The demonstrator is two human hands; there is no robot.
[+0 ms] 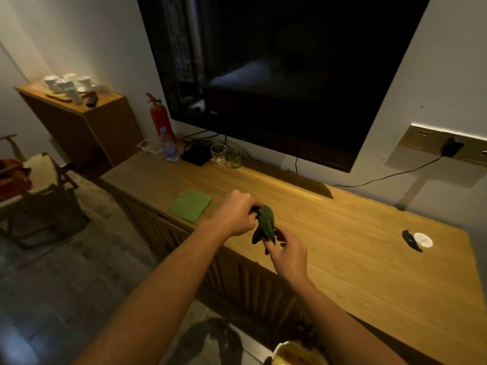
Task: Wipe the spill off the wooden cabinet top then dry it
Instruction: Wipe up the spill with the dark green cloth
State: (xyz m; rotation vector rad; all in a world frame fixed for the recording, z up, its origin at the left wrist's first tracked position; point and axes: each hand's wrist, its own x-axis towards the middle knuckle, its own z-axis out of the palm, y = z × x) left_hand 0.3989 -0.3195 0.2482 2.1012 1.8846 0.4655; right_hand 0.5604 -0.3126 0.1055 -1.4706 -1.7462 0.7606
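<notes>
- The left hand is gripping the far end of a dark cloth, with its fingers curled round it. The right hand is pinching the near end between thumb and fingertips.
- The dark cloth is hanging bunched and twisted between the two hands, just above the front edge of the top. It is not lying flat on the wood.
- A pale cloth is lying folded on the top, to the left of the hands, and neither hand is touching it.
- The spill is not showing as a clear wet patch in this dim light, so I cannot tell whether it is gone.
- Judging by the grip, the person seems to be wringing or bunching the dark cloth, which suggests the wiping step is under way or being prepared.
- Drying appears not yet begun: the pale cloth, probably the dry one, is sitting neatly folded.
- A white disc and a dark shape are sitting together towards the right of the top. What they are is unclear.
</notes>
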